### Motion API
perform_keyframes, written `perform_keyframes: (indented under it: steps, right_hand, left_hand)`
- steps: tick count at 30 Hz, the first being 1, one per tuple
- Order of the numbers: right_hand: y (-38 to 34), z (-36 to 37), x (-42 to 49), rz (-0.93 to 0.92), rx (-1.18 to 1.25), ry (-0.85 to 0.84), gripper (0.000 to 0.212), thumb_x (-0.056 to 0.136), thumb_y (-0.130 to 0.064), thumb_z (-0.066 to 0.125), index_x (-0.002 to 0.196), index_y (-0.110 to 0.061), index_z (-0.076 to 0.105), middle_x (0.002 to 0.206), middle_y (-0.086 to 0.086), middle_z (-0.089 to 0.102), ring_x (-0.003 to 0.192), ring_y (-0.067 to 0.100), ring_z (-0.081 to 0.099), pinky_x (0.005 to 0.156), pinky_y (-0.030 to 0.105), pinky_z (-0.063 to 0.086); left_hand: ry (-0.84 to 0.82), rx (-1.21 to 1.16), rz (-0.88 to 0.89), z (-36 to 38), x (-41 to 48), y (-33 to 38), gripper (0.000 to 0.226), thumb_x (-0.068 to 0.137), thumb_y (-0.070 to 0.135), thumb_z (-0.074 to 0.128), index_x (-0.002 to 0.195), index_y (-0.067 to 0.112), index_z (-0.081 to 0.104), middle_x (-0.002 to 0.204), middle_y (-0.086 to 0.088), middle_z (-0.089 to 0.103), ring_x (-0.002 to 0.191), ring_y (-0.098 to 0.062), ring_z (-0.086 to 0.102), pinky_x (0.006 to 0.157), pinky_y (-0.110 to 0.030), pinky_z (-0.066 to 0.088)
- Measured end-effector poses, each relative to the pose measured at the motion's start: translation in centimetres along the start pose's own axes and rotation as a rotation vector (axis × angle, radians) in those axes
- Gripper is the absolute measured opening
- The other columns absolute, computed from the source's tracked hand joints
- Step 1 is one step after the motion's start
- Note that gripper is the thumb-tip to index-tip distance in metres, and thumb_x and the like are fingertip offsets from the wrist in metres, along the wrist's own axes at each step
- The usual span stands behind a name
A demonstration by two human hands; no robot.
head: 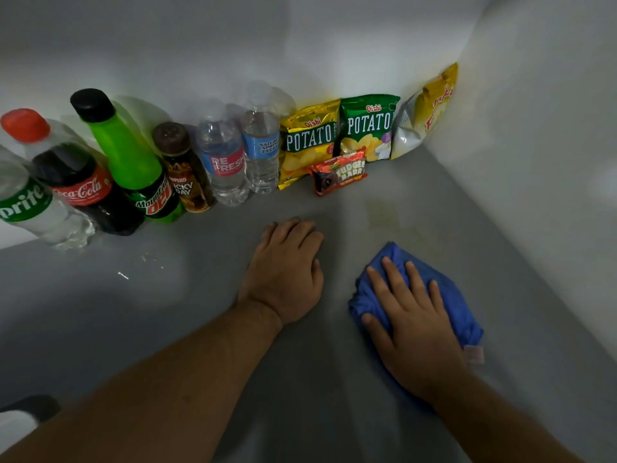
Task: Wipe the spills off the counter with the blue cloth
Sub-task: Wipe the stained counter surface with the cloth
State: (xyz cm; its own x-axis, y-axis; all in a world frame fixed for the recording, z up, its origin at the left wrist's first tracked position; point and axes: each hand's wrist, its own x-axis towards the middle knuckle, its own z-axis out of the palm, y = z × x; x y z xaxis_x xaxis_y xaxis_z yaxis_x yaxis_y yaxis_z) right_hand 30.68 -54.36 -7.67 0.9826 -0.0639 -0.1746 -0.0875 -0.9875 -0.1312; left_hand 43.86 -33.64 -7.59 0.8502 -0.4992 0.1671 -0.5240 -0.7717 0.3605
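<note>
Forearms are reaching in, the right hand pressing the blue cloth with spread fingers near right on the counter, left hand resting flat and empty, while a yellowish spill is seemingly waiting unwiped beyond.

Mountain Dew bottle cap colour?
Black, on the green Mountain Dew bottle; clearest in the head view.

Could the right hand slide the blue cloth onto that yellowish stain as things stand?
Probably yes. The right hand presses the blue cloth flat, and bare counter lies between it and the yellowish stain.
</note>
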Motion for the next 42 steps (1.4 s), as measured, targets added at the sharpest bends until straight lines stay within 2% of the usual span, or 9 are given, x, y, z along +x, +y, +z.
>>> perform_keyframes:
  steps: [5,11,14,19,23,27,31,35,42]
  right_hand:
    - [-0.2,-0.9,5.2,-0.165,0.015,-0.009,0.064,0.102,-0.067,0.005,0.162,-0.048,-0.001,0.171,-0.019,-0.013,0.158,0.015,-0.019,0.128,0.049,-0.007]
    - [2.2,-2.3,8.3,-0.006,0.042,0.023,0.063,0.104,-0.061,0.014,0.164,-0.042,0.006,0.173,-0.014,-0.003,0.159,0.014,-0.011,0.126,0.042,-0.009]
    - [2.0,-1.7,6.3,0.053,0.060,0.032,0.064,0.104,-0.062,0.009,0.164,-0.042,0.005,0.173,-0.014,-0.007,0.158,0.013,-0.016,0.125,0.040,-0.010]
    - [-0.2,-0.9,5.5,-0.092,0.009,-0.026,0.066,0.100,-0.064,0.007,0.162,-0.048,-0.004,0.170,-0.020,-0.017,0.154,0.011,-0.027,0.123,0.041,-0.017]
    - [-0.4,-1.8,9.9,-0.183,0.014,-0.002,0.062,0.106,-0.055,0.017,0.165,-0.041,0.006,0.173,-0.016,-0.004,0.159,0.016,-0.010,0.128,0.044,-0.006]
    - [0.9,-2.5,12.2,-0.024,0.072,0.049,0.061,0.108,-0.046,0.027,0.166,-0.033,0.013,0.174,-0.008,0.008,0.160,0.018,0.000,0.127,0.042,-0.002]
    - [0.5,-1.7,9.3,0.113,0.098,0.067,0.065,0.105,-0.054,0.013,0.166,-0.033,0.009,0.174,-0.008,0.000,0.160,0.020,-0.005,0.128,0.046,-0.001]
    - [-1.2,-1.1,8.1,0.058,0.033,0.030,0.071,0.098,-0.063,0.003,0.165,-0.038,0.001,0.171,-0.012,-0.011,0.158,0.018,-0.012,0.127,0.047,-0.006]
    - [1.1,-3.0,13.6,-0.053,-0.006,0.026,0.075,0.096,-0.070,0.007,0.165,-0.040,0.010,0.174,-0.009,0.006,0.160,0.022,0.000,0.128,0.054,0.002]
  left_hand:
    - [0.013,0.010,0.003,0.3,0.0,-0.1,0.045,0.093,0.026,0.049,0.134,0.013,0.060,0.144,-0.007,0.057,0.139,-0.030,0.047,0.119,-0.054,0.037]
    - [0.005,0.016,0.004,0.1,-0.1,-0.1,0.045,0.094,0.027,0.051,0.136,0.013,0.059,0.145,-0.008,0.057,0.139,-0.030,0.047,0.119,-0.054,0.035]
    - [0.008,0.012,0.001,0.1,0.0,-0.1,0.047,0.094,0.028,0.047,0.135,0.012,0.060,0.144,-0.009,0.058,0.138,-0.031,0.048,0.118,-0.055,0.036]
    - [0.020,0.013,0.000,0.2,-0.1,0.0,0.049,0.092,0.029,0.042,0.134,0.011,0.060,0.141,-0.010,0.059,0.135,-0.032,0.051,0.117,-0.056,0.038]
    - [0.024,0.005,-0.011,0.2,-0.1,0.0,0.050,0.092,0.029,0.040,0.133,0.010,0.059,0.140,-0.009,0.060,0.135,-0.031,0.051,0.118,-0.055,0.038]
    - [0.010,0.004,-0.020,0.1,0.0,0.0,0.050,0.092,0.030,0.041,0.133,0.010,0.060,0.141,-0.009,0.059,0.136,-0.031,0.050,0.120,-0.055,0.036]
    - [-0.005,0.011,-0.022,0.1,0.1,0.0,0.050,0.091,0.031,0.040,0.133,0.012,0.059,0.142,-0.007,0.057,0.138,-0.030,0.048,0.120,-0.055,0.034]
    - [-0.003,0.034,-0.017,0.2,0.0,0.0,0.050,0.092,0.032,0.040,0.134,0.013,0.057,0.142,-0.006,0.056,0.137,-0.029,0.048,0.120,-0.054,0.035]
    - [-0.024,0.015,-0.021,-0.1,0.0,0.1,0.050,0.093,0.031,0.043,0.136,0.010,0.057,0.143,-0.009,0.057,0.137,-0.031,0.048,0.119,-0.055,0.037]
